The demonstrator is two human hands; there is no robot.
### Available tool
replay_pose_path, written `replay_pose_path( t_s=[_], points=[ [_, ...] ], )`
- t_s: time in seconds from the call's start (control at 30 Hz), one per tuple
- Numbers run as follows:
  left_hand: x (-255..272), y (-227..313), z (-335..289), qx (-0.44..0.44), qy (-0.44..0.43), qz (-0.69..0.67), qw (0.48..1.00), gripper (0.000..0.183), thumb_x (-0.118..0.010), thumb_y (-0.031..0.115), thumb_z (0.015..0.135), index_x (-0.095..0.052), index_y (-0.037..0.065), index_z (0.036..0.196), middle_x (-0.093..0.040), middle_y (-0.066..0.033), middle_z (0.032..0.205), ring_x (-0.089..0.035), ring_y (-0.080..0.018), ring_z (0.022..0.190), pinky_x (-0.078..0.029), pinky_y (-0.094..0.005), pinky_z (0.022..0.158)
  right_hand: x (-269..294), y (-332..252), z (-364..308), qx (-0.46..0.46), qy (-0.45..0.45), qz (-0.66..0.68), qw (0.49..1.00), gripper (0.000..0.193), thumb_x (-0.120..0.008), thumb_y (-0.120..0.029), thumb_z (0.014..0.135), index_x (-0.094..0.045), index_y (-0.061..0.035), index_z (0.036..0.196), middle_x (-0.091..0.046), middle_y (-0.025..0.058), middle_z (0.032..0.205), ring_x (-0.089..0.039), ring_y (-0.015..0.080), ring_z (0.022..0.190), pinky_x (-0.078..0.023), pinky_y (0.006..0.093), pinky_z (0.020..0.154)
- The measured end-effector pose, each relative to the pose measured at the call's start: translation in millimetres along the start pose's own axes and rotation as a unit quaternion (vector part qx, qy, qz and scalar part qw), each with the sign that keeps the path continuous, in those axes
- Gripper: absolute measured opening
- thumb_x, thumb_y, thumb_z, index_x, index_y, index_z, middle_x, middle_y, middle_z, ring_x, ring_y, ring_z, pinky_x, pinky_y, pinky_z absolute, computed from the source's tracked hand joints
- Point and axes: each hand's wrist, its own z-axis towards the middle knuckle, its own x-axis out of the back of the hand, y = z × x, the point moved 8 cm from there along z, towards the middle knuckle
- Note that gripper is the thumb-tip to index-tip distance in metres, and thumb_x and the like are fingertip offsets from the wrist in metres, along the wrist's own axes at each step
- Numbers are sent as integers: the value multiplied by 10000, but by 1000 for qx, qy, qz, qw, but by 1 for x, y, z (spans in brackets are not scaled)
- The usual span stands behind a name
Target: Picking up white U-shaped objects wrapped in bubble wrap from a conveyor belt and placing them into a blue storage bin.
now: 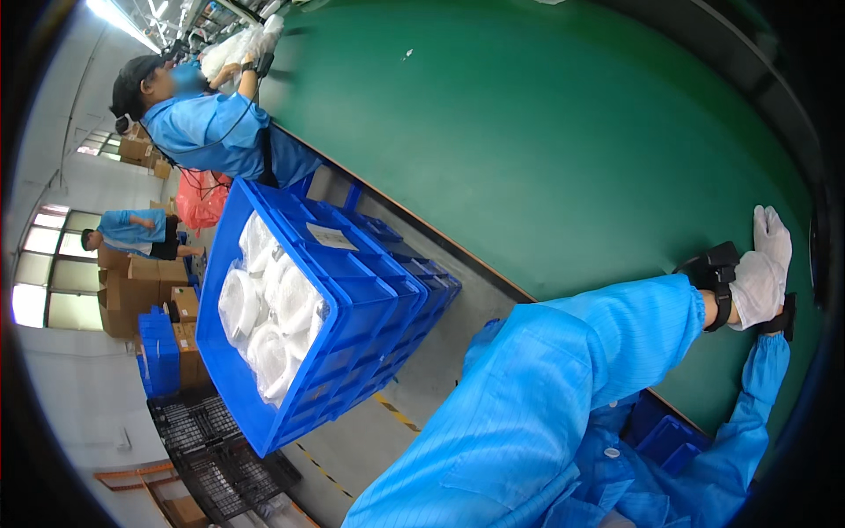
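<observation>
My left arm, in a blue sleeve, reaches out over the green worktable (pixel 528 158) to its right end. My left hand (pixel 762 268), in a white glove, rests there with its visible fingers stretched out and nothing seen in them. A black strap with a small box-shaped device (pixel 709 268) circles my left wrist. From the lower right comes my right sleeve (pixel 764 374), and a black band (pixel 782 319) sits at that wrist. The two wrists are close together. My right hand is mostly hidden by the left hand, so its fingers cannot be made out.
Stacked blue crates (pixel 352 290) stand beside the table; the top one holds several white items in clear bags (pixel 268 308). A co-worker (pixel 207 128) at the table's far left handles white bagged material (pixel 242 48). Another person (pixel 136 233) stands near cardboard boxes (pixel 141 290). Black crates (pixel 220 449) lie behind.
</observation>
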Motion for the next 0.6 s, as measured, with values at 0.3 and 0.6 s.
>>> replay_pose_path(
  t_s=[0.3, 0.6],
  points=[
    [-14, 15, 7, -1, -43, 3, 999, 168, -608, 236, 754, -727, 131, 812, -660, -49, 747, -613, -233, 668, -385, -430, 555, 33, -13, -22, 75, 58, -35, 995, 398, -532, -270, 928, -575, 29, 1186, -604, 222, 1176, -556, 371, 1114, -442, 401, 959],
    [-12, 19, 4, -7, -47, -4, 999, 168, -606, 245, 738, -717, 124, 772, -640, -56, 707, -592, -250, 633, -372, -426, 552, 61, -57, -55, 137, 61, -77, 986, 391, -543, -268, 933, -569, 45, 1166, -608, 229, 1168, -568, 375, 1092, -462, 398, 932]
  ],
)
